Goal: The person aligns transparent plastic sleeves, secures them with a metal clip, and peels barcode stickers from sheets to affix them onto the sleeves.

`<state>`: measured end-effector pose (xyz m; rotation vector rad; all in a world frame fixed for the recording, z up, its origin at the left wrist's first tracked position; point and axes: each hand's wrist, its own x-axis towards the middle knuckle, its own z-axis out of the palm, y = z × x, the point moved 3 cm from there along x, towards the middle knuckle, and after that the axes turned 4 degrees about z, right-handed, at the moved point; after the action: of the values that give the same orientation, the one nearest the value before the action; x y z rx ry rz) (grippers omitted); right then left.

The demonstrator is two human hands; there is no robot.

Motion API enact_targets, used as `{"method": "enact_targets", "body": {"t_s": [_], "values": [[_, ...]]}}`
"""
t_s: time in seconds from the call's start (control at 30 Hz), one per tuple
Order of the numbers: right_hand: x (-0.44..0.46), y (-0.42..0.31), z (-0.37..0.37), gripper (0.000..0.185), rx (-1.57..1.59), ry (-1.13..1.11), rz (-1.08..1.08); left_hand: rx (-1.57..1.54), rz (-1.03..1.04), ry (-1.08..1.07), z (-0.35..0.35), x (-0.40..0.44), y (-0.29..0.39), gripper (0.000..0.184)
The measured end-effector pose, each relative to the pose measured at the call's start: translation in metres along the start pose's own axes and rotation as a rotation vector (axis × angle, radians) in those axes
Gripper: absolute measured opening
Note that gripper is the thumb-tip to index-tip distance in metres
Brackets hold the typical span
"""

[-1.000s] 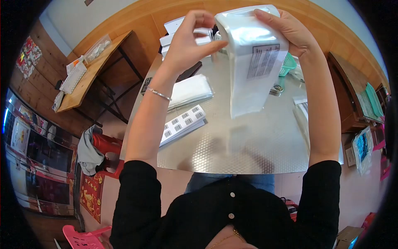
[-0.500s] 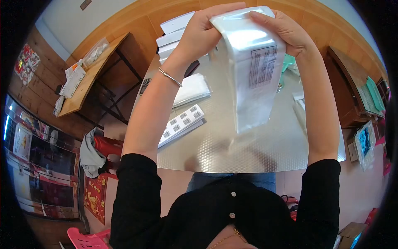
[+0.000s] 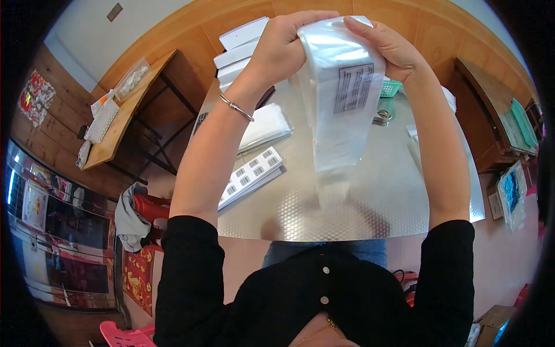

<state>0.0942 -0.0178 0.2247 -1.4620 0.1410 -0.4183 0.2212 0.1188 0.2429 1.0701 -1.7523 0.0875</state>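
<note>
A stack of clear plastic bags (image 3: 341, 136) hangs bent over above the metal table, with a barcode label (image 3: 354, 88) on its front face. My left hand (image 3: 280, 49) is closed on the upper left edge of the stack; some of its fingers are hidden behind the plastic. At the upper right, my right hand (image 3: 390, 49) grips the stack, thumb on top and fingers behind. Below my left forearm, a sheet of barcode stickers (image 3: 254, 172) and a white packet in clear wrap (image 3: 266, 126) lie on the table.
White boxes (image 3: 240, 55) are piled at the back left of the metal table (image 3: 347, 214). Behind the bags are a green basket (image 3: 390, 88) and scissors (image 3: 382, 117). More plastic packaging (image 3: 414, 139) lies near my right forearm. A wooden side table (image 3: 130, 110) stands left.
My left hand has moved from beside the bags onto their upper left edge and closed on it. The stack dipped, then rose slightly and shifted left, still in my right hand.
</note>
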Motion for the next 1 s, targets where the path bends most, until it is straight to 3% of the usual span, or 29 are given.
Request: {"method": "enact_targets", "body": {"t_s": [0.17,0.43,0.73,1.0], "values": [[-0.014,0.014,0.008,0.038,-0.106,-0.038,-0.069,-0.114,-0.07,-0.061,-0.004,0.006,0.0,0.035],[-0.033,0.041,0.016,0.042,0.031,-0.062,-0.173,-0.228,-0.282,-0.019,-0.011,0.005,0.008,0.028],[-0.024,0.067,0.017,0.039,0.067,0.152,-0.184,-0.517,-0.486,0.08,-0.014,0.008,-0.012,0.022],[-0.017,0.069,0.015,0.041,0.041,0.173,-0.202,-0.693,-0.574,0.184,-0.006,0.007,-0.02,0.022]]}}
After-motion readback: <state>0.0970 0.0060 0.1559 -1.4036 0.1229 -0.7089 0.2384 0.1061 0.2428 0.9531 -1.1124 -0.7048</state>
